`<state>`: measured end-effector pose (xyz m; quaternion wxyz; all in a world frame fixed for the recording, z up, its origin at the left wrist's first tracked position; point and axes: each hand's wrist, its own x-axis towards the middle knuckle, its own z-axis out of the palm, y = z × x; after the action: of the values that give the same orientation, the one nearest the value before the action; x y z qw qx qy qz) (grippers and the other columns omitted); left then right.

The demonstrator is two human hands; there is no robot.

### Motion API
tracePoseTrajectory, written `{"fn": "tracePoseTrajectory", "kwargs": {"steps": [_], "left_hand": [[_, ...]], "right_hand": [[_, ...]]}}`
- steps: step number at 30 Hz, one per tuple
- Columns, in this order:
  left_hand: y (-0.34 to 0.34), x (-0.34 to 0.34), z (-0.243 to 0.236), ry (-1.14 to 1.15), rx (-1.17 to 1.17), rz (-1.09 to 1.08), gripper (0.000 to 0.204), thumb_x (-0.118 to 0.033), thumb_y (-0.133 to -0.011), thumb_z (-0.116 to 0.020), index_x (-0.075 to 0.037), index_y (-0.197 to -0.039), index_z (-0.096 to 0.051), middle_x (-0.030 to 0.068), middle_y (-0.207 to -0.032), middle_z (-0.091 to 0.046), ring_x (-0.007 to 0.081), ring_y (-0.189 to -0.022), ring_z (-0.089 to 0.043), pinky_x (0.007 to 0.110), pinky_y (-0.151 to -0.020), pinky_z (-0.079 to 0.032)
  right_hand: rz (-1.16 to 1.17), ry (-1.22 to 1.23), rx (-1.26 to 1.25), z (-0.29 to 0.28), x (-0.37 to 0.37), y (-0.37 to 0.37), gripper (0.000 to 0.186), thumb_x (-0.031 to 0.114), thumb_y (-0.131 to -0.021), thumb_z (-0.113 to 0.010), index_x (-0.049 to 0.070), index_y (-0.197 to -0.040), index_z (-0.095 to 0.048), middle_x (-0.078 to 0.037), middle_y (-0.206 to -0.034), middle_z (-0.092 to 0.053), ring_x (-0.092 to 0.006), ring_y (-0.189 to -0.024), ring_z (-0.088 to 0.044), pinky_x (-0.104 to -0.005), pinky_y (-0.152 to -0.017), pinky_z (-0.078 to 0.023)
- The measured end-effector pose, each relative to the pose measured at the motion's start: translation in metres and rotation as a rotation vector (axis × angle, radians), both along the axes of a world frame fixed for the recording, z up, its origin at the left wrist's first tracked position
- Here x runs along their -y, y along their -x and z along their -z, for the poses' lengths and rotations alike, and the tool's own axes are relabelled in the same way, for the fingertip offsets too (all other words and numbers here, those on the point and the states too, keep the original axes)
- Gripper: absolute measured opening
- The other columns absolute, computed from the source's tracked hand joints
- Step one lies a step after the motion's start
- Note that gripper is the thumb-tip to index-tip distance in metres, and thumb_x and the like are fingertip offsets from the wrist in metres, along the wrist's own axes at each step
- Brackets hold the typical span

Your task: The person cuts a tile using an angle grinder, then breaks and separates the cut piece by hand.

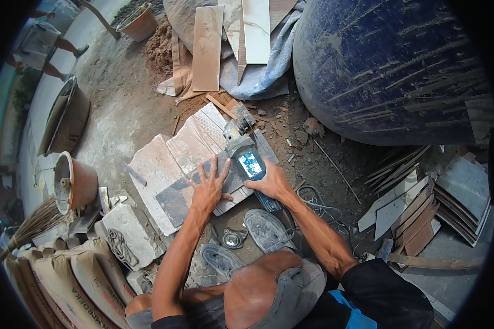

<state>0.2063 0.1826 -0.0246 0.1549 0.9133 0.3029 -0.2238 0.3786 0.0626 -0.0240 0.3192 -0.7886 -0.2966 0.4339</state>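
A: Starting at the left edge, what's lying around?

B: Stacked cement sacks [66, 279] at the lower left, an orange bucket [74, 183] above them, and a loose stone block [127, 233] just beside the sacks.

A: And the person's own hands?

B: The left hand [208, 189] lies flat with fingers spread, pressing down on a dark grey tile [189, 194]. It grips nothing; the open palm seems there to pin the tile so it can't shift. That tile rests on a pale slab [159, 164] on the dirt floor, which keeps it off the ground.

A: The right one?

B: The right hand [269, 183] is closed around the blue body of an angle grinder [247, 156], holding it at the rear so the working end stays clear of the fingers.

A: Which way does the grinder point?

B: Its long axis runs from the hand up and slightly left, head away from the person, over the tile's far edge. Whether the disc touches the tile I can't tell; the head blurs into the rubble.

A: Further right?

B: A big blue drum [389, 71], and stacked tile offcuts [422, 208] at the right.
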Motion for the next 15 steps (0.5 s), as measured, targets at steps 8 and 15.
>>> {"fn": "tracePoseTrajectory", "kwargs": {"steps": [8,15], "left_hand": [[-0.0017,-0.0016,0.0003,-0.052,-0.023,0.074,0.121,-0.05,-0.054,-0.079,-0.032,-0.149,-0.007,0.0067,-0.157,0.001,0.0554,-0.133,-0.016,0.07,-0.085,-0.045],[-0.0013,-0.0022,-0.0022,-0.028,-0.005,0.064,0.118,-0.046,-0.057,-0.08,-0.036,-0.148,-0.005,0.009,-0.157,0.001,0.056,-0.133,-0.016,0.07,-0.084,-0.046]], "right_hand": [[0.018,-0.014,-0.024,0.0003,0.0013,-0.0011,0.078,0.035,-0.056,-0.081,-0.005,-0.117,-0.054,-0.022,-0.103,-0.064,-0.0302,-0.094,-0.063,-0.0356,-0.083,-0.05],[0.018,0.001,-0.018,0.0013,0.0007,-0.0005,0.076,0.036,-0.056,-0.081,-0.005,-0.113,-0.054,-0.024,-0.102,-0.064,-0.0338,-0.093,-0.063,-0.0383,-0.082,-0.05]]}}
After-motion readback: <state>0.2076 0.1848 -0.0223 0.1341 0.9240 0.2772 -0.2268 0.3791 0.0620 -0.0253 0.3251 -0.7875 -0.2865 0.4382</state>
